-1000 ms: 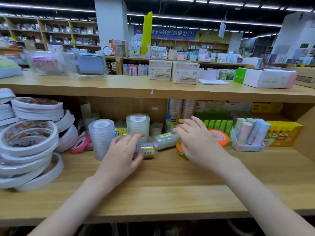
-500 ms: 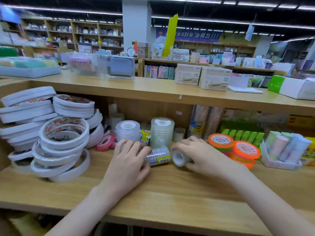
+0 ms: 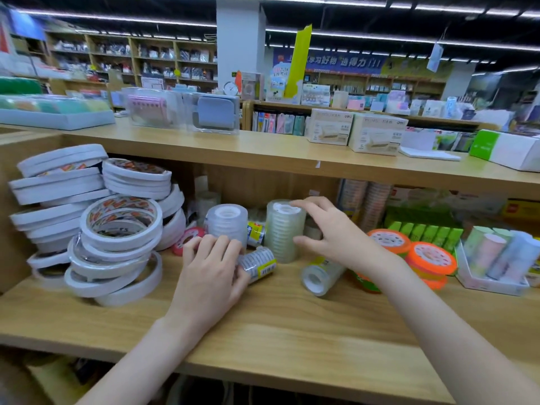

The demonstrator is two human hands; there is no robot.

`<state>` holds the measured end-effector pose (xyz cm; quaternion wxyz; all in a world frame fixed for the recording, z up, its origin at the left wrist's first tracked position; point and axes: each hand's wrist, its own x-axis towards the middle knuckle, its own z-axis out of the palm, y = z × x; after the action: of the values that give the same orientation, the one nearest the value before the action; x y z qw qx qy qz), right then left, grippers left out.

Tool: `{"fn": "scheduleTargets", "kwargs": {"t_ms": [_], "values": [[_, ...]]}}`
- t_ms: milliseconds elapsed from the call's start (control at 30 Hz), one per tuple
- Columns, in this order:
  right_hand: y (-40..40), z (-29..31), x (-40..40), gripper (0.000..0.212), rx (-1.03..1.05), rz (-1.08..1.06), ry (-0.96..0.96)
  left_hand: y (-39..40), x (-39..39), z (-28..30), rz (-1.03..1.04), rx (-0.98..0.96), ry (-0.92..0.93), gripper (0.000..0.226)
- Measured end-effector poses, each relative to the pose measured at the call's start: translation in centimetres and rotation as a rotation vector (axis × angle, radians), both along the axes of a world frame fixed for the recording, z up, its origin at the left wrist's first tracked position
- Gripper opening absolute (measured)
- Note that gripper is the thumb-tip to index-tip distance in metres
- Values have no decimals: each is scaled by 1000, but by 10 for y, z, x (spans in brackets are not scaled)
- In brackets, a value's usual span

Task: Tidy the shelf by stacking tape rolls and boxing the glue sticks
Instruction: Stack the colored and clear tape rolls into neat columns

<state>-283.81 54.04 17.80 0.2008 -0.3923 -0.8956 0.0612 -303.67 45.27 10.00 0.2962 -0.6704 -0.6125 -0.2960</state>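
My left hand [image 3: 211, 270] grips a lying pack of clear tape rolls with a yellow label [image 3: 258, 263] on the wooden shelf [image 3: 277, 325]. My right hand [image 3: 330, 232] curls around an upright stack of clear tape [image 3: 282, 230], thumb at its side and fingers at its top. Another upright clear stack [image 3: 226, 222] stands behind my left hand. A further clear pack [image 3: 320, 276] lies on its side below my right wrist. Pastel glue sticks [image 3: 496, 252] stand in a white tray [image 3: 491, 283] at the right.
Piles of white double-sided tape rolls [image 3: 117, 229] fill the left of the shelf. Orange tape rolls [image 3: 428, 260] sit right of my right arm, green boxes [image 3: 423, 232] behind them. A small red roll [image 3: 187, 239] lies by the white piles. An upper shelf board [image 3: 292, 159] overhangs.
My right hand let go of the lying clear pack and rose to the upright clear stack. My left hand stayed on the yellow-labelled pack. The camera shifted left.
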Motion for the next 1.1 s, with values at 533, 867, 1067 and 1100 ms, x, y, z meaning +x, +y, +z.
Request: {"fn": "scheduleTargets", "kwargs": {"t_ms": [533,867,1067,1100], "values": [[-2,4,8,45,10,-124,-101,3,2,-3,-104,20,-46,23],[-4,7,34,47,33,-330,-181,1,2,-3,-114,-8,-68,23],[-9,5,35,48,191,-381,-285,0,1,-3,-143,-55,-96,23],[-13,5,35,48,239,-329,-238,-1,1,-3,-159,-63,-102,23]]}}
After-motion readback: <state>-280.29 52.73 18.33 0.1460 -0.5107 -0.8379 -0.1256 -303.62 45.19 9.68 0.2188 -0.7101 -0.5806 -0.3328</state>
